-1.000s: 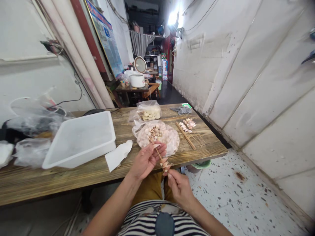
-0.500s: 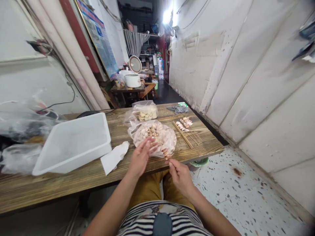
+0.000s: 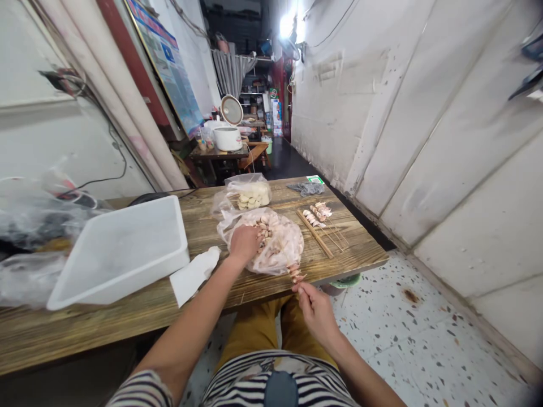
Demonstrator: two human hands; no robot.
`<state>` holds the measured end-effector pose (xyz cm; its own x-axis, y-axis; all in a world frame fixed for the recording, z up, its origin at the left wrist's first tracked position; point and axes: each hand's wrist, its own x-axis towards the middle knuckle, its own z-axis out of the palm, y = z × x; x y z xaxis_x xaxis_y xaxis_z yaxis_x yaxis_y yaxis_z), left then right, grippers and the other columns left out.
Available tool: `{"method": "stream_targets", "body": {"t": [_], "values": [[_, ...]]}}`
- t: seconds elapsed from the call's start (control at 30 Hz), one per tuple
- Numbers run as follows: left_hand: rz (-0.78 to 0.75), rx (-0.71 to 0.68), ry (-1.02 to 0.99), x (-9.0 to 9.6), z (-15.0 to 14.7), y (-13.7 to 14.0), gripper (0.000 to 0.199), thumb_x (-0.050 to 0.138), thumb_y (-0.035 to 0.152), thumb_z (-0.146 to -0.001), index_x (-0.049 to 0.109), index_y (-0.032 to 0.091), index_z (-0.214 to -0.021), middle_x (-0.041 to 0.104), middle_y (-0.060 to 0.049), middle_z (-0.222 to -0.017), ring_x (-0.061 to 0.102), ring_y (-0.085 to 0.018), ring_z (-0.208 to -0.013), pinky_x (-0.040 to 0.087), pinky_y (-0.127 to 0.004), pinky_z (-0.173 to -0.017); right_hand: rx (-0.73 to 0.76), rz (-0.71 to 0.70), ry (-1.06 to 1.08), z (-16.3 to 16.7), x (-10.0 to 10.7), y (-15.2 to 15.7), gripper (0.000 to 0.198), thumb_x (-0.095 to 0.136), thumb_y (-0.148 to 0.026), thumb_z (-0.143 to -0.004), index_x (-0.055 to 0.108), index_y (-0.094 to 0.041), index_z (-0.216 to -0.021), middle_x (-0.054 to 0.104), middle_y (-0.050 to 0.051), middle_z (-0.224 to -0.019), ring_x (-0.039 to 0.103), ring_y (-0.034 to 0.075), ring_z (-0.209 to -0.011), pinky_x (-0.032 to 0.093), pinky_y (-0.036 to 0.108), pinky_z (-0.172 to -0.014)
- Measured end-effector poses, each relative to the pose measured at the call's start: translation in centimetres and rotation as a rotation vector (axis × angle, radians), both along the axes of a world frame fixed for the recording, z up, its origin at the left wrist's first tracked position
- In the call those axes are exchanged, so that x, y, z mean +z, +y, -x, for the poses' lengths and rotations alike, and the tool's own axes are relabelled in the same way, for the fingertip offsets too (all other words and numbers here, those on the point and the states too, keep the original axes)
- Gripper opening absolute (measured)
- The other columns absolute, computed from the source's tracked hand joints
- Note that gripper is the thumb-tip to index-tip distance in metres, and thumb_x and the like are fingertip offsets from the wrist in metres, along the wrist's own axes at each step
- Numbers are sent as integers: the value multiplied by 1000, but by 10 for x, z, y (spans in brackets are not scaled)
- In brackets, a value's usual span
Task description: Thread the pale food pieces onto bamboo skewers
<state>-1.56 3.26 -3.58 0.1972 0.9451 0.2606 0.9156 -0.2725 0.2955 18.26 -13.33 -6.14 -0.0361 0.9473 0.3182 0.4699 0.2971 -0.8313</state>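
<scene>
My left hand [image 3: 246, 244] reaches into an open clear plastic bag [image 3: 291, 237] of garlic cloves [image 3: 263, 227]. Its fingertips are down among the cloves and hidden, so whether they grip one cannot be seen. Near the table's front edge, my right hand [image 3: 314, 310] is closed round the lower part of a skewer of garlic cloves [image 3: 294, 273]. Several cloves are threaded at its top, just beside the bag. To the right, finished-looking garlic skewers [image 3: 320, 211] lie on the wooden table [image 3: 360, 243], beside some bare bamboo sticks [image 3: 314, 233].
A white plastic tub [image 3: 123, 249] stands at the left, with a white paper towel [image 3: 195, 276] next to it. Behind the garlic lies a bag of pale sliced food [image 3: 253, 198]. A grey cloth [image 3: 306, 188] is at the far edge. A rice cooker [image 3: 228, 139] sits farther back.
My left hand has moved from above the bag's near side forward and left into the cloves. My right hand has shifted slightly right and toward me, still holding the skewer.
</scene>
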Motion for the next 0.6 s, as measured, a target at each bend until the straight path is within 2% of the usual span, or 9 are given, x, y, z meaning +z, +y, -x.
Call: {"method": "stream_targets", "body": {"t": [0.13, 0.3, 0.37, 0.43, 0.5, 0.57, 0.6], "values": [[56, 9, -13, -5, -7, 19, 8, 62, 18, -67, 67, 12, -69, 66, -20, -81, 53, -34, -98, 34, -42, -85, -1, -3, -8, -2, -1, -1, 28, 36, -27, -91, 62, -16, -87, 58, 2, -60, 53, 14, -53, 36, 20, -47], [156, -71, -119, -6, 3, 33, 7, 63, 13, -62, 62, 14, -56, 65, -16, -73, 58, -28, -89, 36, -34, -81, -1, -4, 2, -3, 1, -3, 28, 36, -27, -92, 62, -17, -87, 55, 1, -56, 53, 15, -52, 35, 20, -46], [172, -108, -180, -1, 8, 32, 7, 64, 13, -62, 63, 15, -56, 66, -14, -72, 59, -26, -87, 38, -32, -79, -4, -12, -1, -4, 1, -3, 28, 36, -27, -92, 62, -17, -87, 55, 1, -57, 53, 15, -52, 35, 20, -46], [164, -127, -235, 5, 11, 23, 5, 62, 18, -67, 66, 15, -67, 67, -12, -74, 60, -24, -83, 40, -30, -76, -6, -15, -8, -4, 2, -4, 28, 36, -26, -92, 62, -16, -86, 57, 1, -59, 53, 14, -53, 36, 20, -47], [206, -122, -446, 11, 11, 8, 17, 59, 25, -73, 66, 16, -85, 67, -8, -73, 61, -20, -73, 43, -28, -69, -2, -13, -17, -4, 3, -5, 27, 37, -25, -91, 62, -16, -86, 59, 2, -62, 54, 14, -54, 37, 20, -49], [350, -100, -851, 16, 9, -8, 27, 61, 32, -74, 61, 16, -96, 65, -5, -67, 58, -15, -57, 43, -24, -56, 17, -12, -25, -3, 4, -5, 27, 37, -24, -91, 62, -16, -86, 61, 2, -64, 56, 14, -56, 38, 20, -51], [446, -91, -1065, 17, 7, -16, 29, 63, 35, -72, 59, 16, -94, 64, -4, -64, 56, -12, -51, 41, -21, -49, 31, -13, -27, -1, 4, -5, 26, 37, -24, -91, 62, -16, -86, 61, 3, -66, 56, 14, -57, 39, 20, -52]]}}
